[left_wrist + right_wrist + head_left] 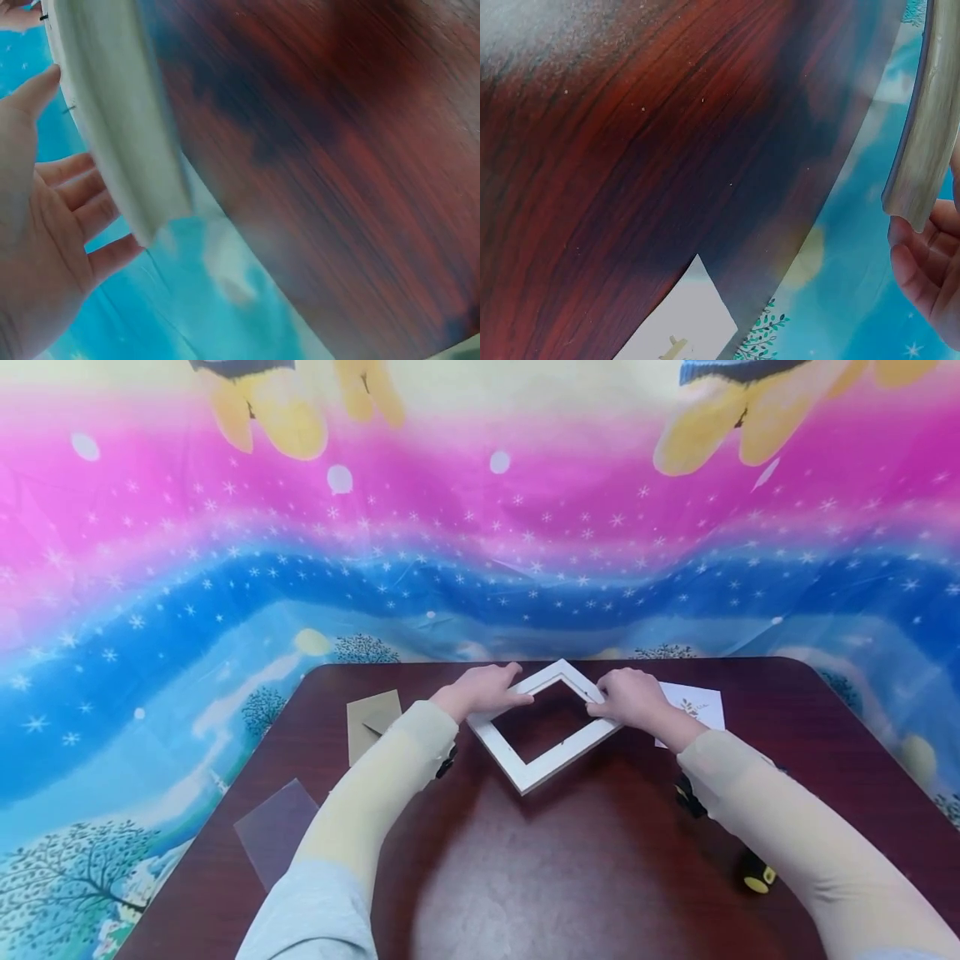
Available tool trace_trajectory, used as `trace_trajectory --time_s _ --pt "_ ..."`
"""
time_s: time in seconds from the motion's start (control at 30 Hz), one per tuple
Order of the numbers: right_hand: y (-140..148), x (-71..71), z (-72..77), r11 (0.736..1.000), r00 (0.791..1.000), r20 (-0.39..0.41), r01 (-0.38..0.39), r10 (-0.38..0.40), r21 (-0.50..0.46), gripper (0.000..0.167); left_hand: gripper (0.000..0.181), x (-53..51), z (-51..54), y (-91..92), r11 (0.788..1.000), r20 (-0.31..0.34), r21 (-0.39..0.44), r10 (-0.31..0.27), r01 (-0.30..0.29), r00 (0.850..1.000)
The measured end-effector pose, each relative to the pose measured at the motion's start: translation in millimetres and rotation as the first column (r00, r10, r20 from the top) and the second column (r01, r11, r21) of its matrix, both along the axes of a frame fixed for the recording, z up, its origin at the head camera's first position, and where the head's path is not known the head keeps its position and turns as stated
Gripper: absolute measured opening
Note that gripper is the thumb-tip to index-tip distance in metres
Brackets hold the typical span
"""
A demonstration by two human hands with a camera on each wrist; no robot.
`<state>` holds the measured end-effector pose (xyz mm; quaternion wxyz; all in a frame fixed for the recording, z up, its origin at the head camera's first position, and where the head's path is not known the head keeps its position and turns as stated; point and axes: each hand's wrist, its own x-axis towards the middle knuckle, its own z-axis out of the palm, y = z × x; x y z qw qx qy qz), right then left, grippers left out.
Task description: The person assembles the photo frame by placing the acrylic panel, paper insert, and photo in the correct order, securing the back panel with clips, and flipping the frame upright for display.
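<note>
Both hands hold a white picture frame (570, 749) above the table, turned so that one corner points toward me. Its opening shows the dark tabletop through it. My left hand (491, 687) grips the left corner, thumb on the near face; in the left wrist view that hand (52, 217) has its fingers behind the frame's side (127, 112). On the opposite corner, my right hand (630, 696) pinches the frame. The right wrist view shows only part of that hand (930, 270), beside one end of the frame (922, 142).
A tan backing panel (363, 714) with a flap lies left on the dark wooden table (525, 877). Nearer is a clear sheet (277, 827). Behind the right wrist lies a white card (705, 702) with a leaf print. A black-and-yellow object (759, 877) sits by the right forearm.
</note>
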<state>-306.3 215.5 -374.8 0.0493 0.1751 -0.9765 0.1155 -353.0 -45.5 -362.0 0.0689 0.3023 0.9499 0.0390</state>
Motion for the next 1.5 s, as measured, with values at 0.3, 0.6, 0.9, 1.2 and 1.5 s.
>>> trace_trajectory --time_s 0.3,0.6,0.9,1.2,1.5 --pt "-3.8 2.3 5.7 0.997 0.999 -0.027 -0.035 0.037 0.066 0.023 0.058 4.9 2.1 12.8 0.996 0.000 -0.089 -0.022 0.022 1.000" --pt "-7.6 1.3 9.7 0.995 0.998 -0.043 -0.048 0.052 0.084 0.022 0.039 10.0 2.3 11.9 0.998 0.045 -0.065 -0.014 0.017 0.999" --pt "-10.0 1.9 7.2 0.995 0.998 -0.005 -0.057 0.058 0.082 0.035 0.033 12.4 -2.8 7.0 0.999 0.125 -0.021 -0.033 0.035 0.992" --pt "-9.3 3.0 6.7 0.995 0.998 0.010 -0.059 0.058 0.079 0.034 0.034 13.9 -3.7 6.9 0.999 0.129 -0.025 -0.041 0.044 0.991" --pt "-13.3 10.3 8.7 0.993 0.995 0.096 -0.046 0.036 0.106 0.023 0.039 16.5 -7.5 11.1 0.995 0.104 -0.083 -0.042 0.050 0.994"
